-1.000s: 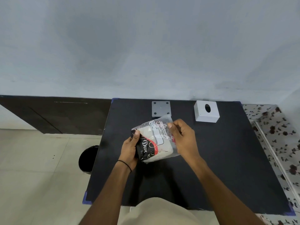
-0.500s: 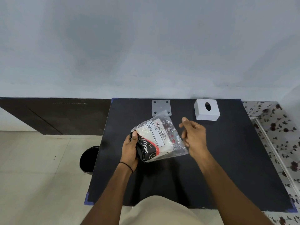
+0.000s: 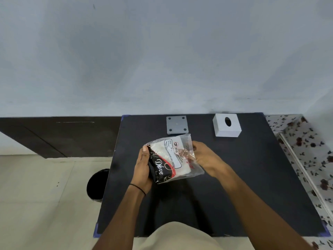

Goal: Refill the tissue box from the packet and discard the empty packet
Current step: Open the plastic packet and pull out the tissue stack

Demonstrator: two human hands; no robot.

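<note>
Packet (image 3: 171, 157) of tissues, held above the surface (image 3: 252, 177) nearer than the tissue box (image 3: 227, 127), looks light, soft and slippery, so the left hand (image 3: 143, 164) clamps its printed end while the right hand (image 3: 203, 156) pinches the clear open end.

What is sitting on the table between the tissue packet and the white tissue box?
Nothing visible. The packet, held by both hands, and the tissue box have only bare black table between them; the grey plate lies off to the left.
</note>
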